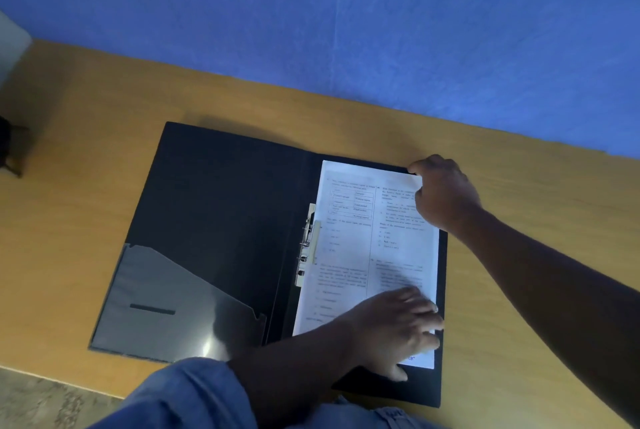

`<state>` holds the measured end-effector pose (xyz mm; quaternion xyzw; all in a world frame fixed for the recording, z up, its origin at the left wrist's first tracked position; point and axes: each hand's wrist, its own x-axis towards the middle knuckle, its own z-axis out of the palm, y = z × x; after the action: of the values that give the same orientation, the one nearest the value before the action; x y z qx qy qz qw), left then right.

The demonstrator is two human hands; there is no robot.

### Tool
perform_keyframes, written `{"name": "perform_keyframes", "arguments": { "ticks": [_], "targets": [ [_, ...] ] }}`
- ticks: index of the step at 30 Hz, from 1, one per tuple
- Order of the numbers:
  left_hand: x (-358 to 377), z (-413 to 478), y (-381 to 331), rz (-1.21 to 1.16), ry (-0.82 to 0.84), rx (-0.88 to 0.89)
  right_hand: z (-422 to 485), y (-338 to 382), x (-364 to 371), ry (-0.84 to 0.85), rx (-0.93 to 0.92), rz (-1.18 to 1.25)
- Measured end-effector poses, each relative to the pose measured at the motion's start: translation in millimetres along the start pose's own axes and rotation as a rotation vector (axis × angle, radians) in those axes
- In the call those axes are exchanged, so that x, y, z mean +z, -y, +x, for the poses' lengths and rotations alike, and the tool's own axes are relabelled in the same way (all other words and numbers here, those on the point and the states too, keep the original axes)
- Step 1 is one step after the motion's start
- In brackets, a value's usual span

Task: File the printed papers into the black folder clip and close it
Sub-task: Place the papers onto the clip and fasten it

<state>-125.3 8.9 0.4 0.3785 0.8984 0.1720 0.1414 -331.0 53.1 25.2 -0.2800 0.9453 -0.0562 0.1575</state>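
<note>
The black folder (pixel 221 207) lies open on the wooden table. Printed papers (pixel 349 255) rest on its right half, their left edge against the metal clip (pixel 307 245) by the spine. My right hand (pixel 443 193) pinches the papers' far right corner. My left hand (pixel 398 324) lies flat, fingers spread, on the papers' near right corner. Whether the clip presses on the sheets is unclear.
A clear plastic pocket (pixel 162 304) covers the lower part of the folder's left flap. The table (pixel 86 151) ends at a blue wall (pixel 346 13) behind. A dark object (pixel 8 148) sits at the left edge. My blue-clad knee (pixel 187 397) is below.
</note>
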Motion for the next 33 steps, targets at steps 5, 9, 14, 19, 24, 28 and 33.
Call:
{"name": "perform_keyframes", "arguments": {
  "ticks": [5,9,14,19,24,28,33],
  "targets": [
    [5.1,0.7,-4.2,0.166,0.048,-0.034,-0.9,-1.3,6.2,-0.039,-0.058,-0.010],
    [2.0,4.7,-6.0,0.221,0.124,0.014,-0.8,-2.0,6.8,-0.043,-0.073,-0.021],
    [4.1,7.4,-13.7,0.198,0.066,-0.038,-2.5,0.2,5.4,-0.037,-0.112,-0.064],
    [-7.4,-27.1,-6.1,-0.101,-0.380,-0.261,0.3,18.9,0.9,-0.094,-0.136,0.106],
    [-3.6,-112.0,-1.9,-0.062,-0.275,-0.464,13.3,54.6,2.3,-0.012,-0.241,0.193],
    [10.9,-149.1,-7.6,-0.040,-0.152,-0.535,21.8,75.0,7.2,0.044,-0.260,0.092],
    [21.4,-161.3,-14.1,-0.060,-0.152,-0.637,22.2,83.6,12.7,0.042,-0.294,0.037]
  ]
}}
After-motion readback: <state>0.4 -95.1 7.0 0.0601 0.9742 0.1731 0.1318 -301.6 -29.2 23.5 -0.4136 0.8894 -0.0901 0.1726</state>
